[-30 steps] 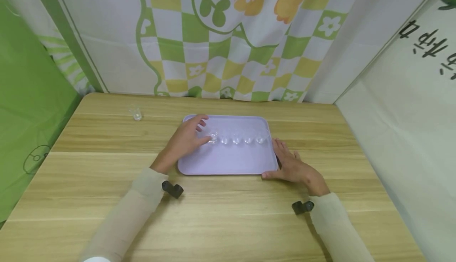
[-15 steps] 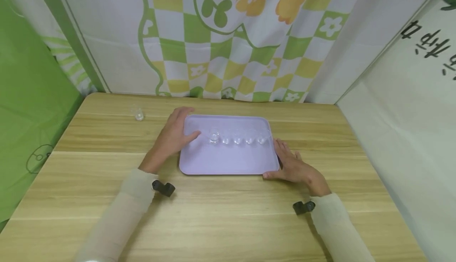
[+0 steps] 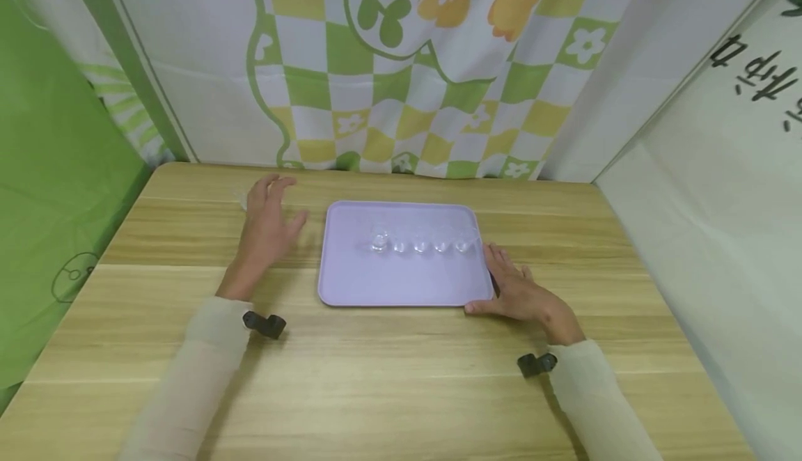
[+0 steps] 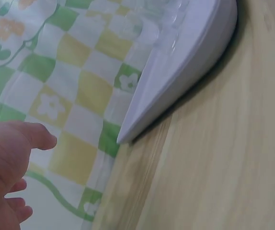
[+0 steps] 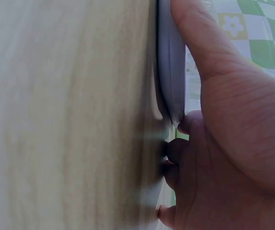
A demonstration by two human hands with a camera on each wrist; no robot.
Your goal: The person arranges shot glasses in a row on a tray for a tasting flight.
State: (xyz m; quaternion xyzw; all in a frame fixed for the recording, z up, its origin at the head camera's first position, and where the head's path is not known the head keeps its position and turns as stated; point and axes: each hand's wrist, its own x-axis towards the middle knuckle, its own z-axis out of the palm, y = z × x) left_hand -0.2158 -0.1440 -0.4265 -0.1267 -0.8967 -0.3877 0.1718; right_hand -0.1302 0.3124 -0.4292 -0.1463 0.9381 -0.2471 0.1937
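Observation:
In the head view a lilac tray point(image 3: 401, 283) lies on the wooden table, bearing a row of several small clear glass cups point(image 3: 421, 244). The leftmost cup point(image 3: 379, 240) looks brighter than the others. My left hand point(image 3: 266, 228) holds nothing, fingers spread, left of the tray. Just beyond its fingertips stands another clear cup point(image 3: 243, 200), mostly hidden by the hand. My right hand point(image 3: 516, 294) rests against the tray's near right corner, thumb by the front edge and extended fingers along the right side. In the right wrist view the thumb point(image 5: 207, 40) lies along the tray's edge point(image 5: 171, 62).
The wooden table point(image 3: 388, 384) reaches back to a checked, flowered curtain point(image 3: 432, 113). A green sheet point(image 3: 56, 189) hangs at the left, and a white one point(image 3: 702, 196) with black writing at the right. Each wrist carries a small black camera mount point(image 3: 264, 324).
My left hand has let go of the leftmost cup on the tray and moved left, over beside the lone cup. The right hand has stayed at the tray's corner.

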